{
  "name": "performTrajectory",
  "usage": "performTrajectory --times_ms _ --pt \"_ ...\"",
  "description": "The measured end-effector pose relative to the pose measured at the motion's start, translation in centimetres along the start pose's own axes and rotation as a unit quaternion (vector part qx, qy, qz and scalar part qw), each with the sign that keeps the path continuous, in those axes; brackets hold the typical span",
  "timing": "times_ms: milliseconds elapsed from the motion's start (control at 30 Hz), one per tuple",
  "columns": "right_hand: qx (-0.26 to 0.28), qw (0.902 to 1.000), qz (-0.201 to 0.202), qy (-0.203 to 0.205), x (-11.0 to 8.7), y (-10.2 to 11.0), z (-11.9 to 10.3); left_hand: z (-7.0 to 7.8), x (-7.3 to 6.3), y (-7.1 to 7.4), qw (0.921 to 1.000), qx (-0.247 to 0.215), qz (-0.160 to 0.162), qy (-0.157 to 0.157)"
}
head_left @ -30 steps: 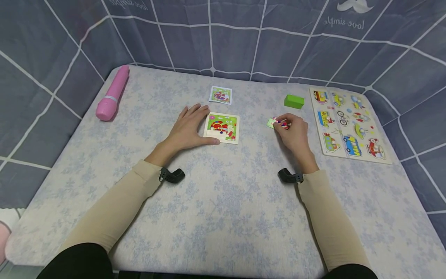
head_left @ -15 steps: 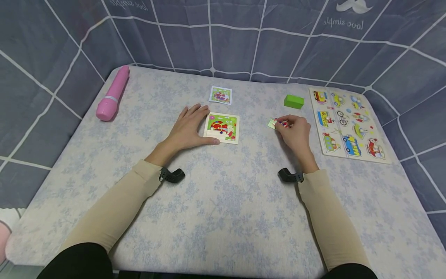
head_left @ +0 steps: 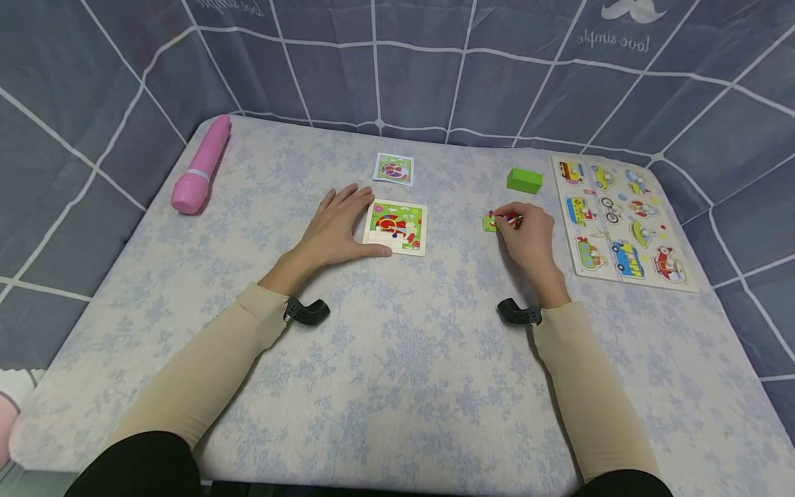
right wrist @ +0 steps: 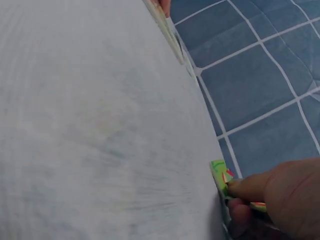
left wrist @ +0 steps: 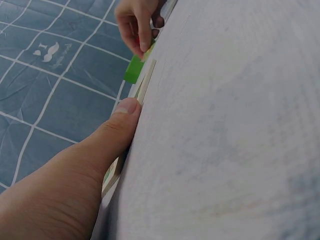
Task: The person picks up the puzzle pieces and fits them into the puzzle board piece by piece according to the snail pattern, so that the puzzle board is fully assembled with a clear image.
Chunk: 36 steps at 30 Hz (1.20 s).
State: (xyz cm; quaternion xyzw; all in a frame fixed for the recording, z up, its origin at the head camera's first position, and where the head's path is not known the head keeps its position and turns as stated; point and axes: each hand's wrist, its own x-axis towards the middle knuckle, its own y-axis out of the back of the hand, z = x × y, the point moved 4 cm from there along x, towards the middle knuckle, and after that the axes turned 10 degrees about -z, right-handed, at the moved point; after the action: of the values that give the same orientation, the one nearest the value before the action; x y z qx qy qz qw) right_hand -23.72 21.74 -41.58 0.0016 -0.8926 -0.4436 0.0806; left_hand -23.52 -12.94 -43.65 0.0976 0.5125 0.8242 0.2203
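Note:
A small square jigsaw puzzle board [head_left: 404, 214] with a pale rim lies mid-table, its lower left part bare wood. My left hand [head_left: 335, 231] spreads along its left side, fingers and thumb fairly straight. The index finger reaches the far left corner, and the thumb [left wrist: 125, 112] lies along the near edge. To the right, my right hand [head_left: 528, 231] pinches a green and red puzzle piece [head_left: 489, 222] between thumb and fingers, low over the tabletop. In the right wrist view the piece's green end [right wrist: 218, 169] sticks out past the fingertips; the rest is hidden.
Behind the board lies a small picture card [head_left: 394, 170]. A green block [head_left: 524, 181] sits beyond my right hand, with a large vehicle peg puzzle [head_left: 611, 241] at the right. A pink wand-shaped object [head_left: 201, 169] lies far left. Tiled-pattern curtains [head_left: 416, 83] border the table.
My right hand has shifted slightly to the right, and the puzzle piece in its fingers has turned, showing a greener end. The left hand and the board have not moved.

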Motion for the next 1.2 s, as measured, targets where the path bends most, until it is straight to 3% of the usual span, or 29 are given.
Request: performTrajectory --times_ms 200,433,767,933,1200 --pt "0.002 0.9981 0.054 0.029 -0.2 -0.1 -0.6 0.0 0.0 0.0 1.0000 -0.001 0.000 0.000" --pt "-0.001 0.9964 0.066 0.052 -0.2 -0.3 -0.7 -0.1 -0.1 0.1 1.0000 0.000 0.001 -0.001" --pt "-0.075 0.9932 0.050 0.073 -0.1 -0.4 -1.5 0.0 0.0 0.0 1.0000 0.001 0.002 -0.003" --pt "-0.090 0.9921 0.022 0.084 -0.1 -0.3 -1.5 -0.1 0.0 0.0 1.0000 0.000 0.002 -0.002" --pt "-0.037 0.9966 -0.044 0.060 -0.1 0.6 -0.4 -0.1 0.0 0.0 1.0000 -0.001 0.000 -0.002"
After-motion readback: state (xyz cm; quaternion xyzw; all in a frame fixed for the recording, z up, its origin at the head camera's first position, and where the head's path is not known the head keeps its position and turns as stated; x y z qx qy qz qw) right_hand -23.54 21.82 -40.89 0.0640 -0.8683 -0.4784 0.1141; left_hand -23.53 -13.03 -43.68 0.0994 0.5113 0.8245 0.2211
